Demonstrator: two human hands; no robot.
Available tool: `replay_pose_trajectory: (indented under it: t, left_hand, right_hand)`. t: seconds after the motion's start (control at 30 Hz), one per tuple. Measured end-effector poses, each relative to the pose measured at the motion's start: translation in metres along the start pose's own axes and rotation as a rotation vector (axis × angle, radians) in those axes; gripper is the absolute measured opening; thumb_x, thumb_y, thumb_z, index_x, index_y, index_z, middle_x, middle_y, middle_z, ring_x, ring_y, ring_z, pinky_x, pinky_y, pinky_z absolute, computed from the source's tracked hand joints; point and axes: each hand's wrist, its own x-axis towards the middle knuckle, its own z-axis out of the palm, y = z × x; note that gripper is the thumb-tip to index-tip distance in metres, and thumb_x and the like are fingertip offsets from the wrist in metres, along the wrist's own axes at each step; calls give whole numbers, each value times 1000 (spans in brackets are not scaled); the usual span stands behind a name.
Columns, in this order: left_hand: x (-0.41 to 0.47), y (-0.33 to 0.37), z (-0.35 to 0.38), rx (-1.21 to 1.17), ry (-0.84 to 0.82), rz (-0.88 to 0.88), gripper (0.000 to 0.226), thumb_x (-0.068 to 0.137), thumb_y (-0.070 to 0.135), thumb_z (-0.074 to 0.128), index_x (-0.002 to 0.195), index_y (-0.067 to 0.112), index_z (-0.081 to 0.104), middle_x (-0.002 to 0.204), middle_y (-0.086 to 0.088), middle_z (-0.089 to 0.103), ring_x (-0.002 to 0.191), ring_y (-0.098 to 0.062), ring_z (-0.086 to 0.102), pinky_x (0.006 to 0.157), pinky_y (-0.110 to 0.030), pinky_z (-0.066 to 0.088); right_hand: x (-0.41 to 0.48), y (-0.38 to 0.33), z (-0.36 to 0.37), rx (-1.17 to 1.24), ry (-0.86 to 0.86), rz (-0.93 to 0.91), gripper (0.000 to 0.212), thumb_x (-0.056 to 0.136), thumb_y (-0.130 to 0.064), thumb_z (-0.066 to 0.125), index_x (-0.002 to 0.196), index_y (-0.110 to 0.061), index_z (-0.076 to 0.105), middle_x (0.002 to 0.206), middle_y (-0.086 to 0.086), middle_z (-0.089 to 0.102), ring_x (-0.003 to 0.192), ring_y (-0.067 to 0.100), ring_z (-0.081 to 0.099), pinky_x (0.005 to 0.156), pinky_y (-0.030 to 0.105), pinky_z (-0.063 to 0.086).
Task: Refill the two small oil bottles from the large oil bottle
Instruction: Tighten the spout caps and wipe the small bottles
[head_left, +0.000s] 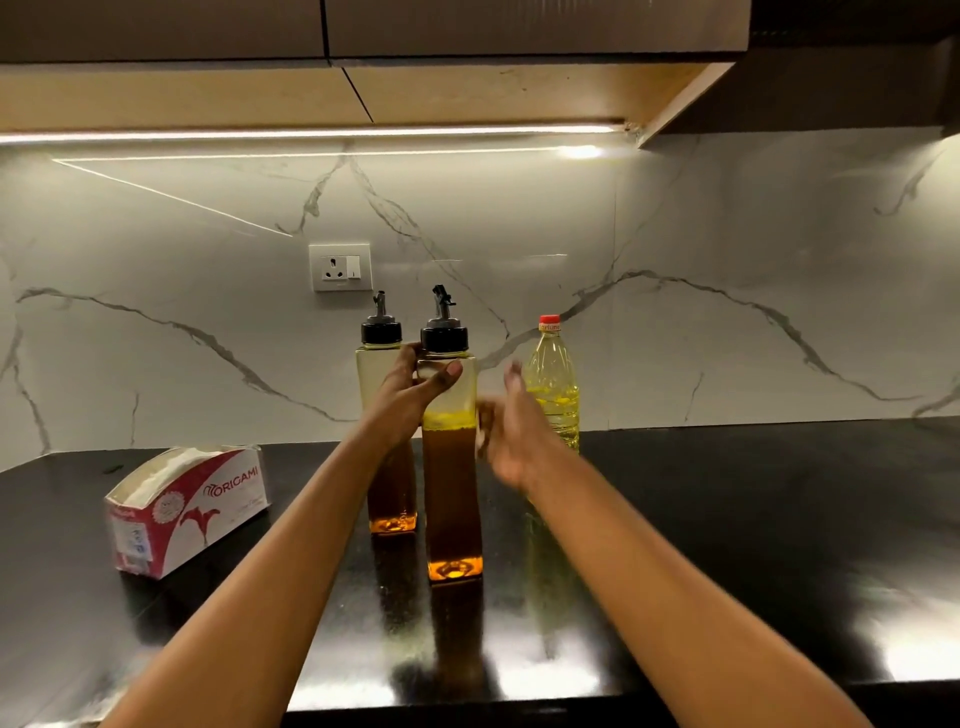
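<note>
The left grip (410, 389) is curled round the clear upper part of a tall, square, clear small bottle (452, 493) with a black pour-spout cap. The thumb lies across its front face and the fingers wrap behind. Below this grip the bottle holds dark amber oil to about two thirds of its height, and its base appears to rest on the glossy black tabletop (727, 519).

Directly behind the left grip, and partly hidden by the wrist, a second square clear small bottle (371, 374) with the same black spout cap stands upright, with amber oil showing at its foot.

The right grip (511, 441) is blurred. Its fingers are loosely spread and hold nothing, just to the right of the held bottle. Whether it touches the glass cannot be told. Just beyond this grip stands the large clear plastic bottle (553, 374) of pale yellow oil, with its red cap on.

Well to the left of the left grip, a red-and-white cardboard tissue box (192, 509) lies on the tabletop.
</note>
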Motion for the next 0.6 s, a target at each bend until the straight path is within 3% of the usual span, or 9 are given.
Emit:
replay_pose_trajectory:
  t: [0.07,0.17,0.27,0.33,0.43,0.53,0.6]
  left_hand:
    - [-2,1,0,-19,17,-13,29,93,29,58,118,28,45,123,-8,58,113,-23,57,70,-28,44]
    - [-3,0,-2,-15,19,-7,35,93,31,58,125,27,46,123,-4,58,113,-20,57,74,-29,44]
    - [-4,0,-2,-27,15,-2,30,93,29,58,121,27,47,119,-1,59,115,-22,56,81,-35,45]
    - [-3,1,-1,-25,1,-10,26,93,29,58,117,30,48,119,-1,59,116,-23,55,89,-42,45]
    - [-4,2,0,-21,3,-11,27,92,30,59,117,30,48,120,-3,58,116,-23,55,93,-46,44]
    - [-5,5,1,6,-2,-3,30,92,31,58,119,27,46,120,-5,58,112,-22,57,80,-35,45]
    - [-5,5,0,2,3,-8,32,93,29,58,121,25,45,121,-5,58,109,-21,57,73,-30,45]
  right_hand:
    - [12,-38,21,-90,29,-138,92,85,-76,14,141,-7,34,126,13,53,107,21,51,98,38,40]
    - [1,-33,21,-223,13,-242,94,82,-79,11,146,-13,30,116,6,52,103,16,49,98,35,33]
    - [-20,22,4,-273,30,-43,88,85,-74,11,136,-9,44,105,16,61,94,26,60,86,34,45]
    - [-32,67,-15,-259,35,145,86,87,-71,13,141,-9,39,130,20,55,116,31,57,96,37,46]
    - [-38,76,-21,-160,-9,275,89,89,-69,15,139,1,38,122,19,61,98,23,64,82,36,54]
    - [-21,19,-4,-78,-28,114,86,92,-66,11,135,2,41,88,14,70,73,17,66,66,32,52]
    - [-7,-27,12,-73,-60,-34,94,88,-72,12,138,3,37,120,23,60,99,24,60,85,33,47]
